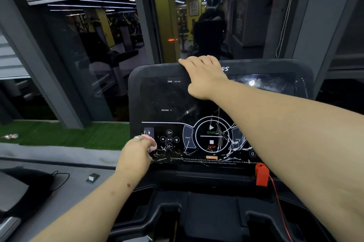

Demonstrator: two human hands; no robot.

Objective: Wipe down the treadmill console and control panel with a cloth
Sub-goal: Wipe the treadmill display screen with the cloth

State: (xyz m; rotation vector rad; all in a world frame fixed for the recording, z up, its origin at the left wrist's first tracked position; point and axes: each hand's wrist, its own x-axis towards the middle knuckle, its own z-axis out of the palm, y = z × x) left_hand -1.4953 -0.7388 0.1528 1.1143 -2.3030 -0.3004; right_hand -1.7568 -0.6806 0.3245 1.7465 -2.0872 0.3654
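The black treadmill console faces me, its glossy panel cracked around the round START/STOP dial. My left hand grips a small pink cloth and presses it against the lower left of the control panel, beside the volume and media buttons. Most of the cloth is hidden inside the fist. My right hand rests on the console's top edge, fingers curled over the rim.
A red safety key with a red cord hangs at the console's lower right. Below lie the black tray and cup holders. A window with dark gym reflections stands behind, green turf to the left, a neighbouring treadmill's edge at far left.
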